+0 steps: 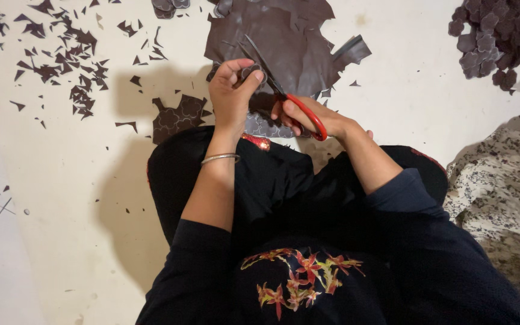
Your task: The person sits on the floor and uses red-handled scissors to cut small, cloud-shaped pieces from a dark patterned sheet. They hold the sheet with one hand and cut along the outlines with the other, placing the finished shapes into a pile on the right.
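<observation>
Head view, looking straight down at someone sitting on a pale floor [79, 198], and both hands are up in front of the knees. Left hand [231, 90] is pinched around a small dark cutout piece [249, 72], thumb and fingertips clamped on it. Right hand [308, 117] is curled through the red loops of a pair of scissors [284, 96], blades open in a V and pointing up and to the left, right at the little piece.

Room-wise, the hands sit just below a big ragged sheet of dark brown material [284, 36], its edges all jagged. A smaller sheet with a scalloped pattern [179, 117] lies just left of the left wrist, near the knee. Left side of the floor is sprinkled with tiny sharp triangular offcuts [61, 60], and the lower left is mostly bare. Top right corner has a heap of finished scalloped cutouts [498, 39], well apart from the hands. A speckled grey-and-white cloth [501, 180] crowds the right edge.

Texture stuff: the sheet looks smooth and slightly shiny, leathery. There's a thin metal bangle [219, 158] on the left wrist, dark sleeves, and flower embroidery [296, 280] on the dark top.
</observation>
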